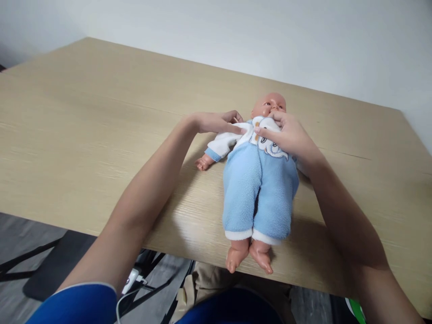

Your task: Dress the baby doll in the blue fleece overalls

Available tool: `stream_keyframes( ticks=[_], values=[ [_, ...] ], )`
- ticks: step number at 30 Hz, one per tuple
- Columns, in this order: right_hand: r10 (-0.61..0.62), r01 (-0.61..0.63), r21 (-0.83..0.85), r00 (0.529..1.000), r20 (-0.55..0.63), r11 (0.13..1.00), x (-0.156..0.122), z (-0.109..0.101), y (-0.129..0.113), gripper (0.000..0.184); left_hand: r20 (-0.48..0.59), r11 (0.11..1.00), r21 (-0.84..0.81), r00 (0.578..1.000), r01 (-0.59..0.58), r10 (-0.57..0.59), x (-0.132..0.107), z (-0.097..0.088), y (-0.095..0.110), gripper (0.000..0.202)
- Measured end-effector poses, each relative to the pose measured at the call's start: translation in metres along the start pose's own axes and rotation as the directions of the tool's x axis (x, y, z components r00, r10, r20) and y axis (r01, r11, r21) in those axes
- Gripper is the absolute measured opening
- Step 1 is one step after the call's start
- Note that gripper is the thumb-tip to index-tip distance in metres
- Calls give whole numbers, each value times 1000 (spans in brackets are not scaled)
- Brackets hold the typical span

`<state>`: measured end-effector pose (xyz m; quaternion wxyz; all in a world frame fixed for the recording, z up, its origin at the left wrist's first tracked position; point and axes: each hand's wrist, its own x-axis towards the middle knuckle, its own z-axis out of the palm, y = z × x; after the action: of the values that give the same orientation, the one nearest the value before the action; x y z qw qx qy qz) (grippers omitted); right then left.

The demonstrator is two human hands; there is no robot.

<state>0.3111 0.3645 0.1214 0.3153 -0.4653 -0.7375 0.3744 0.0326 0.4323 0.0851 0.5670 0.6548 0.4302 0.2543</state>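
While the left hand (220,123) is half-curled at the shoulder of a doll (259,157) and the right hand (290,133) over its chest, whether either pinches the clothes (241,184) I cannot tell; the doll lies face-up on the table (108,108), feet near its edge.

Blue top (229,310), tan pants (209,279)

They're rocking a bright blue top, its short left sleeve (77,306) showing a thin pale trim. The pants are creasing loosely. Left hand (219,123) and right hand (292,132) are going bare.
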Motion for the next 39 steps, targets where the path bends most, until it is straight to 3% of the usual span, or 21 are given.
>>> stream_keyframes(
  ticks=[4, 7, 11, 15, 17, 20, 23, 26, 29, 32, 35, 37, 39],
  values=[
    [33, -48, -267, 998, -60, 963, -2, -2, 7, 30, -7, 996, 94, 1000, -4, 4, 1, 2, 2, 50],
    [11, -48, -306, 993, -120, 951, -2, 4, 15, 30, 13, 997, 77, 1000, 5, -6, 3, 3, 3, 49],
    [-64, -13, -324, 972, -225, 946, -13, 4, 24, 33, -43, 1000, 13, 999, -15, 15, 4, 1, 6, 45],
    [-147, 17, -421, 949, -278, 907, -51, -14, 36, 47, -75, 946, 324, 996, -20, 47, -3, -2, 15, 44],
    [-171, 2, -483, 936, -307, 876, -81, -28, 50, 54, -78, 897, 434, 989, -81, 127, -10, 2, 26, 42],
    [-156, -53, -563, 936, -316, 825, -130, -49, 78, 60, -78, 855, 453, 944, -253, 320, -21, 24, 46, 37],
    [-103, -85, -580, 953, -284, 810, -166, -62, 107, 69, -22, 817, 405, 889, -410, 458, -21, 64, 62, 30],
    [-74, -115, -566, 951, -300, 817, -180, -63, 125, 70, 46, 782, 365, 848, -506, 527, -4, 108, 64, 28],
    [-91, -105, -528, 939, -332, 843, -178, -62, 131, 60, 134, 700, 519, 855, -491, 500, 20, 141, 55, 27],
    [-98, -87, -423, 913, -395, 902, -172, -63, 130, 59, 165, 535, 735, 876, -416, 453, 34, 154, 47, 22],
    [-71, -72, -258, 859, -508, 963, -166, -64, 129, 72, 180, 431, 810, 869, -397, 462, 37, 154, 45, 26],
    [-67, -16, -146, 838, -542, 989, -157, -64, 128, 78, 218, 422, 785, 840, -453, 497, 35, 152, 44, 30],
    [-66, 67, -18, 836, -544, 998, -143, -63, 127, 75, 248, 434, 719, 784, -543, 569, 33, 151, 44, 34]
  ],
)
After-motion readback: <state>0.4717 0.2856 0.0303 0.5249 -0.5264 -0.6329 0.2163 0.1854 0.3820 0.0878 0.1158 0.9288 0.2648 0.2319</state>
